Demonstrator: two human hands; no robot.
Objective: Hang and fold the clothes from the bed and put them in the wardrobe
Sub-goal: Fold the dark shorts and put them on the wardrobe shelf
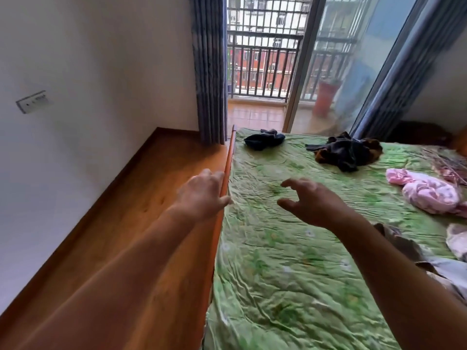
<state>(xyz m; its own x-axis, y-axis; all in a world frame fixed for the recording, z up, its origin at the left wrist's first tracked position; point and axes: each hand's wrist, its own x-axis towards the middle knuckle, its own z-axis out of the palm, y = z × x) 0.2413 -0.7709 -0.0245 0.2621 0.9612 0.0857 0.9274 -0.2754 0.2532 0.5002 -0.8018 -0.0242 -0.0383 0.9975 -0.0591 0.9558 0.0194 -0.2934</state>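
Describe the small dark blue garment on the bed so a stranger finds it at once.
Start at the green-sheeted bed and go to its far left corner, beside the blue curtain. The dark blue garment lies bunched there. It is smaller and plainer than the black-and-brown heap to its right.

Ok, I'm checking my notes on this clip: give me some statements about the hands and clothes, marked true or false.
1. The left hand and right hand both hold nothing. True.
2. The dark blue garment is neatly folded. False: it lies crumpled on the green floral bed sheet.
3. The pink patterned garment lies on the sheet. True.
4. The right hand grips the black and brown garment pile. False: that pile lies untouched, beyond it.
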